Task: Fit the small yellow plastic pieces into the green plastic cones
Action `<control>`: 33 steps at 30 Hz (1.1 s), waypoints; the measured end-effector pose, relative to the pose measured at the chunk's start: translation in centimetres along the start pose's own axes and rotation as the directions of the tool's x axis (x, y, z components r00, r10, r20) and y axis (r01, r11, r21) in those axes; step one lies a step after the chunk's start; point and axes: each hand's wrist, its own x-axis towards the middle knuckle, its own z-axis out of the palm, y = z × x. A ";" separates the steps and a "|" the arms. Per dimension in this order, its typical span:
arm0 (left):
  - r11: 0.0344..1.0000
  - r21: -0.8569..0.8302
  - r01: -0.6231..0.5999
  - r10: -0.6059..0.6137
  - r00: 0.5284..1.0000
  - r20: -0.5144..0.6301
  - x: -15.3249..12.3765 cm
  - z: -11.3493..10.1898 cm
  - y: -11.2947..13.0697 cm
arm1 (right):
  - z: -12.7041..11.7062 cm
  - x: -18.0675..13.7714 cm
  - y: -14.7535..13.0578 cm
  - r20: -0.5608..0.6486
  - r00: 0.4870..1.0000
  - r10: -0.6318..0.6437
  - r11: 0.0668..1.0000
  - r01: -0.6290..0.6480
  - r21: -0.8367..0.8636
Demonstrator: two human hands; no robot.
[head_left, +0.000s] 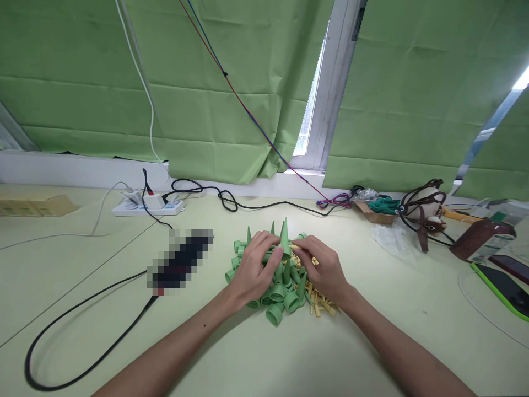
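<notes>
My left hand (259, 264) is closed on a green plastic cone (285, 238), which points upward above the pile. A small yellow plastic piece (295, 247) is pinched between the fingers of my right hand (324, 267), its end against or very near the cone's side. Below both hands lies a heap of green cone-shaped parts (278, 292) with round, hollow ends. Many small yellow pieces (320, 302) are heaped to its right, partly under my right hand. My fingers hide some of the pile.
A blurred dark object (184, 260) with a black cable lies to the left. Behind it is a white power strip (149, 206). At the right are a cardboard box (374, 213), a clear plastic bag (394, 242), a dark red bottle (481, 240) and a green-edged phone (504, 289).
</notes>
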 end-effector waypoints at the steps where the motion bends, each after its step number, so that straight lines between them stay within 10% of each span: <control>1: 1.000 0.005 0.006 -0.006 1.000 0.003 0.0 0.0 0.0 | 0.0 0.0 0.0 0.002 1.000 -0.005 1.000 0.005 -0.001; 33: 0.996 -0.027 -0.082 0.083 0.996 0.038 -0.2 0.2 0.2 | 0.1 -0.3 0.0 0.045 0.997 0.055 0.998 -0.055 -0.001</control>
